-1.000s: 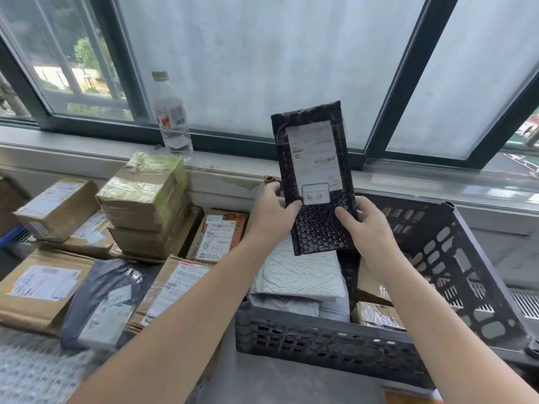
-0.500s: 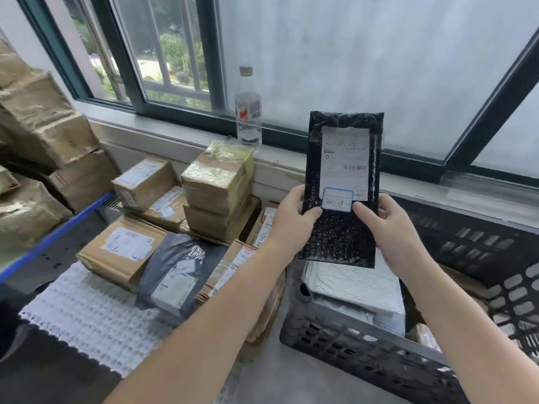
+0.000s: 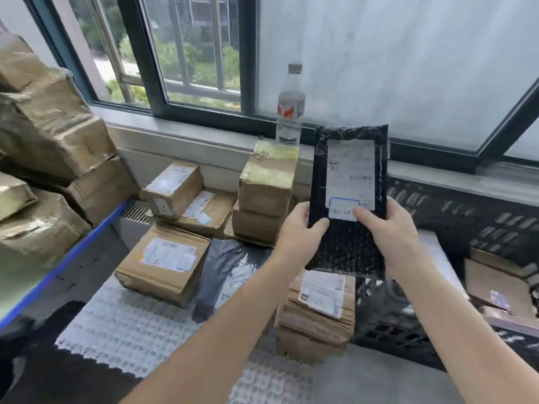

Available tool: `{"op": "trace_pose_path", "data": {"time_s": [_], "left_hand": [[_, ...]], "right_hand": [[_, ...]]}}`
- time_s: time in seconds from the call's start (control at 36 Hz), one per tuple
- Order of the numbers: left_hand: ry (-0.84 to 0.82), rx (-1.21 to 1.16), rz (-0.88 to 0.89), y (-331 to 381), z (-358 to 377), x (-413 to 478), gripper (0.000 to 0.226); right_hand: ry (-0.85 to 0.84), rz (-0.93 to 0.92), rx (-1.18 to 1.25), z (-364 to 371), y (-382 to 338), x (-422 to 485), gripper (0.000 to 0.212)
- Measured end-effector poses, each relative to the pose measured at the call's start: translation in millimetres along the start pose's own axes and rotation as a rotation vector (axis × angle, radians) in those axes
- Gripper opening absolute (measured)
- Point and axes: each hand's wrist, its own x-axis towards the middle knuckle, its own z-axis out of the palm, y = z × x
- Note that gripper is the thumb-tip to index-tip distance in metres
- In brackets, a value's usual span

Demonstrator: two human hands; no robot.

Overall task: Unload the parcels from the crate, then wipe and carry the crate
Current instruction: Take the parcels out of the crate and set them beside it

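A black bubble-wrap parcel (image 3: 348, 237) with a white label stands upright in the air in front of me. My left hand (image 3: 297, 231) grips its lower left edge and my right hand (image 3: 392, 231) its lower right edge. The dark grey slatted crate (image 3: 455, 208) sits at the right, under the window sill, with cardboard parcels (image 3: 495, 284) and a white mailer inside. The held parcel is above the crate's left end.
Unloaded brown boxes (image 3: 163, 266) and a grey poly bag (image 3: 227, 275) lie on the table to the left. A taped box stack (image 3: 268, 185) stands by the sill under a water bottle (image 3: 290, 106). Large wrapped cartons (image 3: 49, 147) pile at far left.
My view has swung left, so the crate now sits further right in frame. Both hands have carried the black parcel leftward, still upright, over the crate's left end.
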Motion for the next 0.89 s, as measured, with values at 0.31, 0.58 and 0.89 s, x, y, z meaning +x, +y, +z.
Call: {"op": "trace_pose_path", "data": {"time_s": [0.31,0.58,0.89], "left_hand": [[-0.087,0.066,0.026,9.3,-95.8,0.2,0.024],[-0.037,0.068,0.007,10.4,-129.6,-6.6,0.023],[-0.012,0.099,-0.027,4.8,-129.2,-23.2,0.023]], "right_hand": [[0.021,-0.032,-0.050,73.8,-5.8,-37.0,0.020],[0.023,-0.059,-0.091,104.3,-9.8,-39.8,0.020],[0.067,-0.032,-0.035,104.8,-5.0,-41.6,0.019]]}}
